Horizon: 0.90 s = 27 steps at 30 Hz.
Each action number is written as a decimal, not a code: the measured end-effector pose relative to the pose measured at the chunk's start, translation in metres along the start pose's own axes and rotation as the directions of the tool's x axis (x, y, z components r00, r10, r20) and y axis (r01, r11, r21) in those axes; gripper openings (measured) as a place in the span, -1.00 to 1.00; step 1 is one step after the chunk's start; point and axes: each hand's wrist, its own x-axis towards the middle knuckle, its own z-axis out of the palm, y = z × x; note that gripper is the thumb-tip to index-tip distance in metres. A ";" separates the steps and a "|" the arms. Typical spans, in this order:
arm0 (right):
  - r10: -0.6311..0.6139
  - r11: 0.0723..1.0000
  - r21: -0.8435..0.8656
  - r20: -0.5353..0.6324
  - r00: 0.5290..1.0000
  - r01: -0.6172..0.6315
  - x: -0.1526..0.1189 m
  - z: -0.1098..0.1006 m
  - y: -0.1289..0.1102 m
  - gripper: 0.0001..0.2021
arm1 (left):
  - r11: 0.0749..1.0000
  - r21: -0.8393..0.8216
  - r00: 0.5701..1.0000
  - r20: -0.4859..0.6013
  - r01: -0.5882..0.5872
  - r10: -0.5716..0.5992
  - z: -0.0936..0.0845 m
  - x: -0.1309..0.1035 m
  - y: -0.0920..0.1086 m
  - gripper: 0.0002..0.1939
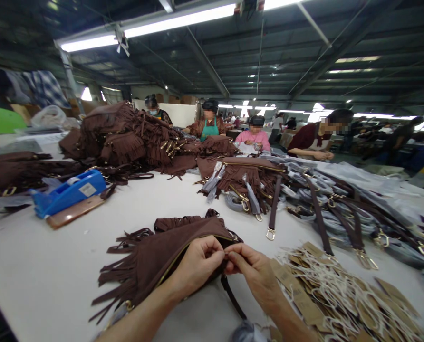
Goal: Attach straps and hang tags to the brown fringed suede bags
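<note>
A brown fringed bag (169, 247) lies on the white table in front of me, its gold zipper open along the near side. Over the zipper opening, my left hand (203, 259) is closed, thumb and fingers pinched together. My right hand (247, 261) meets it, also pinching, fingertips almost touching those of the left. Whatever small thing sits between the fingertips is too small to make out. A thin dark strap (232, 297) hangs below the right hand onto the table. The bag's fringe spreads to the left.
Paper tags with white strings (336, 289) are piled at the right. Straps with gold clasps (326, 209) lie behind them. A blue tape dispenser (71, 192) and a phone (77, 211) are at the left. Brown bags (126, 137) are heaped farther back, with several people beyond.
</note>
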 end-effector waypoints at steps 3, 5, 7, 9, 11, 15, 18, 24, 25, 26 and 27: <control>-0.012 1.000 -0.027 0.006 1.000 0.013 -0.001 0.000 -0.001 -0.67 | 0.999 0.041 1.000 0.003 -0.006 0.006 -0.001 0.000 0.001 -0.86; -0.003 1.000 -0.010 0.010 1.000 0.004 -0.001 0.000 -0.002 -0.66 | 0.998 0.063 1.000 0.002 -0.011 0.011 -0.002 0.000 0.002 -0.87; 0.009 1.000 0.011 0.019 1.000 -0.009 -0.002 0.000 -0.003 -0.66 | 0.997 0.075 1.000 -0.004 -0.016 0.016 -0.002 0.000 0.002 -0.88; 0.013 1.000 0.016 0.024 1.000 -0.013 -0.002 0.000 -0.004 -0.67 | 0.996 0.082 1.000 -0.009 -0.020 0.021 -0.002 0.000 0.002 -0.88; 0.012 1.000 0.011 0.023 1.000 -0.012 -0.002 0.001 -0.005 -0.68 | 0.996 0.088 1.000 -0.010 -0.023 0.024 -0.001 -0.001 0.001 -0.88; -0.006 0.999 -0.040 0.011 1.000 0.007 -0.001 0.003 -0.006 -0.71 | 0.996 0.091 0.999 -0.024 -0.024 0.026 0.000 -0.002 0.000 -0.89; -0.059 0.989 -0.134 -0.006 0.998 0.057 -0.002 0.004 -0.007 -0.75 | 0.990 0.136 0.998 -0.049 -0.040 0.047 0.003 -0.004 0.000 -0.88; -0.211 0.897 -0.388 0.043 0.977 0.211 -0.006 0.004 -0.013 -0.77 | 0.924 0.363 0.989 -0.029 -0.123 0.143 0.007 -0.008 -0.002 -0.85; -0.234 0.874 -0.427 0.054 0.971 0.234 -0.006 0.005 -0.014 -0.77 | 0.903 0.408 0.987 -0.018 -0.136 0.157 0.007 -0.008 -0.002 -0.84; -0.250 0.854 -0.457 0.059 0.966 0.249 -0.006 0.005 -0.014 -0.76 | 0.883 0.446 0.986 -0.009 -0.145 0.166 0.006 -0.008 -0.003 -0.84; -0.258 0.841 -0.478 0.059 0.964 0.255 -0.006 0.005 -0.014 -0.76 | 0.868 0.473 0.985 -0.001 -0.149 0.170 0.006 -0.007 -0.003 -0.84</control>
